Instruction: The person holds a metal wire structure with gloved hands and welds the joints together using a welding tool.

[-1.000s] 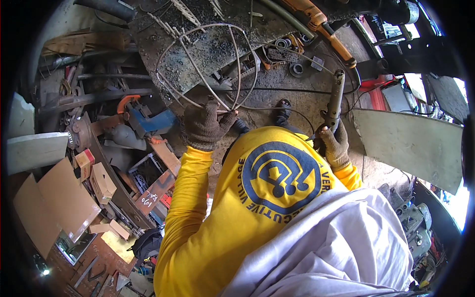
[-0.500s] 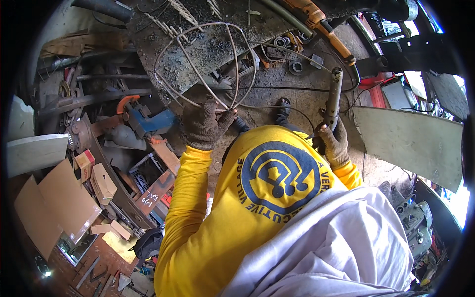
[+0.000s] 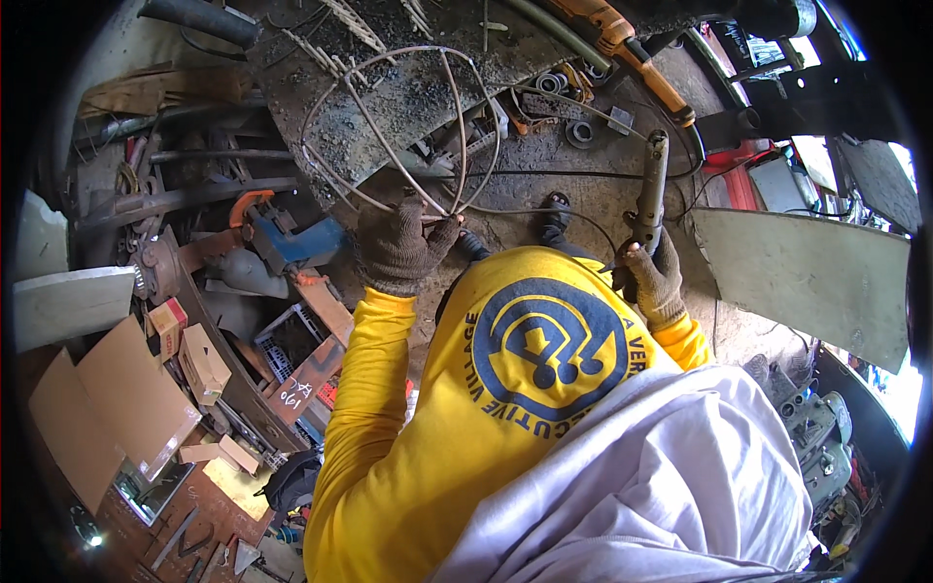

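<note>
My left hand [image 3: 397,245], in a brown knit glove, is closed on a wire frame [image 3: 454,97]. The frame is a round hoop with several thin rods that converge at my fingers. It stands up over the edge of a dusty metal plate [image 3: 335,155]. At the right, my gloved right hand [image 3: 657,280] is closed around a worn, tube-shaped welding electrode holder [image 3: 652,189], held upright. From its tip a thin rod [image 3: 573,100] reaches left toward the hoop; its end is apart from my left hand. The palms and some fingers are hidden.
An orange power tool [image 3: 622,41] lies at the upper right. Dark cable [image 3: 554,174] crosses the floor near my feet. Left are a blue-and-orange tool [image 3: 292,238], scrap metal and cardboard [image 3: 136,389]. A large grey sheet [image 3: 807,277] leans at the right, near metal machine parts [image 3: 821,437].
The electrode holder's tip has shifted very slightly left. My left hand and the wire frame stay nearly still.
</note>
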Demonstrator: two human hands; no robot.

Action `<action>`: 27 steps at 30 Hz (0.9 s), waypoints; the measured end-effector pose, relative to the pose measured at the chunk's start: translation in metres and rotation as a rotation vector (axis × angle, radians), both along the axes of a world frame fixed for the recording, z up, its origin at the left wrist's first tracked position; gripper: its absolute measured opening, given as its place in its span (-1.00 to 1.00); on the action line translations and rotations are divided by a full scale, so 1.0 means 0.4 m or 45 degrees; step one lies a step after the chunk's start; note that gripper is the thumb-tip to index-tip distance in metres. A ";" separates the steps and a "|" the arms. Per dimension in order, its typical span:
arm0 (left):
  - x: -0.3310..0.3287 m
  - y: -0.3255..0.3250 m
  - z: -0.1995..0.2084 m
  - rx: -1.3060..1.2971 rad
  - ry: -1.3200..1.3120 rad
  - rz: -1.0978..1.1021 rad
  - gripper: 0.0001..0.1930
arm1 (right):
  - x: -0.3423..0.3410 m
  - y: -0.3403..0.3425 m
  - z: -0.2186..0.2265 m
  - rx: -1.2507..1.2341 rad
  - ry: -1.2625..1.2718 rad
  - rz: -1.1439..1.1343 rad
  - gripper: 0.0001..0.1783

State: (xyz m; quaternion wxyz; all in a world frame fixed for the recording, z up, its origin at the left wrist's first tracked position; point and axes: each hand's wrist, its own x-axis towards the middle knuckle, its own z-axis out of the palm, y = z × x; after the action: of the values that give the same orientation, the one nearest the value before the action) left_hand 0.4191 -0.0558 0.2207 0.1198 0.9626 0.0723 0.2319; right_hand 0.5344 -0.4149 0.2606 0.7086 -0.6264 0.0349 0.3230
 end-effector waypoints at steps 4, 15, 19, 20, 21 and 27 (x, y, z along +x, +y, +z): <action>0.004 -0.003 0.018 0.059 -0.036 -0.026 -0.43 | 0.002 0.000 -0.004 -0.039 -0.005 0.014 -0.45; 0.014 -0.010 0.037 0.041 -0.020 -0.034 -0.44 | -0.006 -0.005 0.000 -0.134 -0.042 0.009 -0.50; 0.005 -0.004 0.040 -0.032 0.019 -0.062 -0.42 | -0.007 -0.002 0.010 -0.073 -0.093 -0.001 -0.47; 0.009 -0.002 0.035 -0.047 -0.033 -0.091 -0.43 | -0.005 0.002 0.021 -0.061 -0.105 0.007 -0.46; 0.012 0.000 0.033 -0.062 -0.086 -0.119 -0.42 | -0.004 0.004 0.027 -0.049 -0.117 0.015 -0.45; 0.011 -0.022 0.061 0.057 -0.136 -0.036 -0.44 | -0.013 0.018 0.011 0.038 -0.171 -0.104 -0.47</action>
State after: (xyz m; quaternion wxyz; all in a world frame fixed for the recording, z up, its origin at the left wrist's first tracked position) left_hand 0.4234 -0.0645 0.2451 0.1054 0.9522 0.0468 0.2830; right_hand 0.5291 -0.4076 0.2649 0.7311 -0.6340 0.0080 0.2519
